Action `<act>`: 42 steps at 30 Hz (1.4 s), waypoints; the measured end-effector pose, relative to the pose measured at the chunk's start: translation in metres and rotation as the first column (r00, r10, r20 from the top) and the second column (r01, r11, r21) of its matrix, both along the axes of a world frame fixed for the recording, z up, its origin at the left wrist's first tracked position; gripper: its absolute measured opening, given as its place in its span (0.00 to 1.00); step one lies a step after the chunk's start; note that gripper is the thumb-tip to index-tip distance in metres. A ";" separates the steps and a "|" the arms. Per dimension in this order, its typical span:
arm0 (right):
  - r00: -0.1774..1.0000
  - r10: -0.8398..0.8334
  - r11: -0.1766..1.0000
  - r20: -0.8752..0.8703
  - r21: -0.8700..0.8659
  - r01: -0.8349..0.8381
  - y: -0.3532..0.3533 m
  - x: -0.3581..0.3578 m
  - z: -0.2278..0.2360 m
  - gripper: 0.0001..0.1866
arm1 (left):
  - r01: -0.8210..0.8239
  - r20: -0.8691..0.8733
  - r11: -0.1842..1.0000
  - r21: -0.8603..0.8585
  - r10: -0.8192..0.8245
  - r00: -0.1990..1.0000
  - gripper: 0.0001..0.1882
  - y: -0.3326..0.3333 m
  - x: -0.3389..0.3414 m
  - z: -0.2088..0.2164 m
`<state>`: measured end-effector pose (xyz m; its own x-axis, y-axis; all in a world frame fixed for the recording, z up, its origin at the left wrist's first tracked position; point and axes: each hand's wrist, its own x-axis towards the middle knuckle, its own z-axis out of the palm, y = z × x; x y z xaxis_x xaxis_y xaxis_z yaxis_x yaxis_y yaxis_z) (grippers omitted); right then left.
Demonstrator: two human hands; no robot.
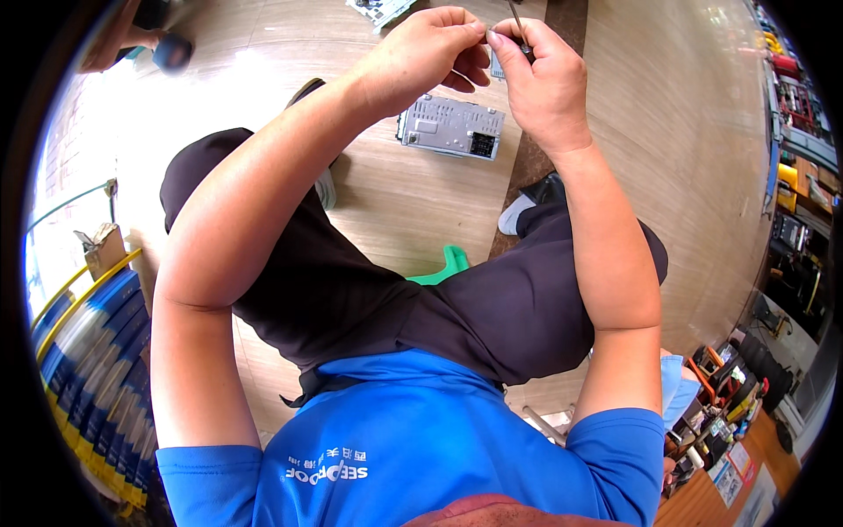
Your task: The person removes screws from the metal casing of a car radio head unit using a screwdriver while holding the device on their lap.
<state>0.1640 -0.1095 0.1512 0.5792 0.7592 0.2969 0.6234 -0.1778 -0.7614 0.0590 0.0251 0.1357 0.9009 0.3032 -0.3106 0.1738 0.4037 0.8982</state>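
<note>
Both my hands are raised near the top of the picture, their fingertips meeting. My left hand has thumb and forefinger pinched on something tiny that I cannot make out; its other fingers curl loosely. In my right hand is a thin dark-shafted tool, like a screwdriver, its shaft pointing up and its lower end hidden by the fingers. Below them, a silver metal car stereo unit with a black connector socket lies on the floor. Another piece of grey metal shows partly behind the right fingers.
Another silver metal unit lies at the top edge. Under me is a green seat edge. Blue and yellow packages stand in a rack at the left. Cluttered tools fill a bench at the lower right; shelves line the right.
</note>
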 end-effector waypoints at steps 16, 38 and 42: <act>0.992 0.053 0.997 0.117 0.047 -0.059 -0.001 0.000 0.001 0.06 | 0.013 0.023 0.993 0.115 -0.015 1.000 0.13 -0.005 0.000 -0.002; 0.998 0.032 0.990 0.048 -0.139 -0.025 -0.004 0.013 -0.043 0.08 | -0.190 -0.057 0.936 0.296 0.216 0.975 0.17 0.017 0.000 0.016; 0.996 0.078 0.915 -0.032 -0.394 -0.084 -0.008 -0.015 -0.085 0.08 | -0.273 0.052 0.929 0.249 0.269 0.962 0.17 0.024 -0.002 0.030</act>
